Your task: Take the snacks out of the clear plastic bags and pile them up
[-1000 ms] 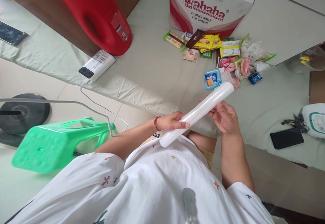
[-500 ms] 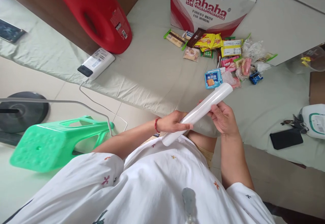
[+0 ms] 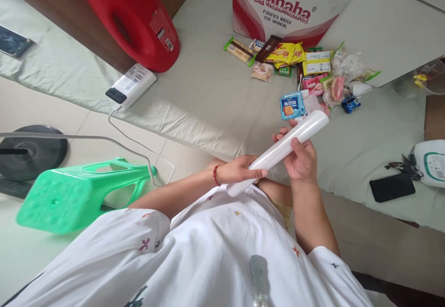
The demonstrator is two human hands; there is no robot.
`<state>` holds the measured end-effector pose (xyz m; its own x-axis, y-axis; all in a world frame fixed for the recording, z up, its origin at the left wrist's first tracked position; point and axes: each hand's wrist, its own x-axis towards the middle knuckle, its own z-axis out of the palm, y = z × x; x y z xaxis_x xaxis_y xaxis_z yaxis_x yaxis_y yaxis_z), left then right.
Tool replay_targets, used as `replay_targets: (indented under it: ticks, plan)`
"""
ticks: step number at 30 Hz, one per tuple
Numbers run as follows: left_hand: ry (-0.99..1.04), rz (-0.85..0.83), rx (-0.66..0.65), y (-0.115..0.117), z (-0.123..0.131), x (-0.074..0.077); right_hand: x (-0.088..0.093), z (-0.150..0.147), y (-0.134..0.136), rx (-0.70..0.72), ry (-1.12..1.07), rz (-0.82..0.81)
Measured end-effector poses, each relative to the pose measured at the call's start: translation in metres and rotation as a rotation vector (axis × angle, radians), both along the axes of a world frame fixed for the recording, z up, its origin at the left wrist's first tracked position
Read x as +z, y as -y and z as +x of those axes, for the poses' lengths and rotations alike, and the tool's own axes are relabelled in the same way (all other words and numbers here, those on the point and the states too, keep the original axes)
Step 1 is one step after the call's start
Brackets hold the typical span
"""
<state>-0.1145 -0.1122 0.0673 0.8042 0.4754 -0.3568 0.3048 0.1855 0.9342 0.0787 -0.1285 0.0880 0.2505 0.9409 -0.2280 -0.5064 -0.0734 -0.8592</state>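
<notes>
Two hands are seen on one white roll, held aslant just right of frame centre, lower end close to the white shirt, upper end aimed toward the snack packets at upper right. Lower part is grasped by the left hand, thumb laid over the top, fingers mostly hidden. Upper part is grasped by the right hand, thumb laid on the near side, some fingertips seen past the far side; firmness of either grip cannot be told.

Risks, as judged: surface is glossy, so the roll could be let slip lengthwise if either grip is slackened, and dropped onto the lap or the floor. No loose edge can be made out; if the wrong spot is picked at, a layer could be creased or torn. The blue packet could be knocked if the upper end is swung; whether it is touched now cannot be told. At left, the thin cable could be snagged by a wide arm sweep, and the power bank pulled off the cloth-covered surface.
</notes>
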Motion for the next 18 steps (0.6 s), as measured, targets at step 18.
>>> replay_targets:
  ticks: [18]
  plan:
    - [-0.037,-0.089,0.051,0.002,-0.002,-0.013,0.0,0.035,0.018,0.219,0.167,-0.139]
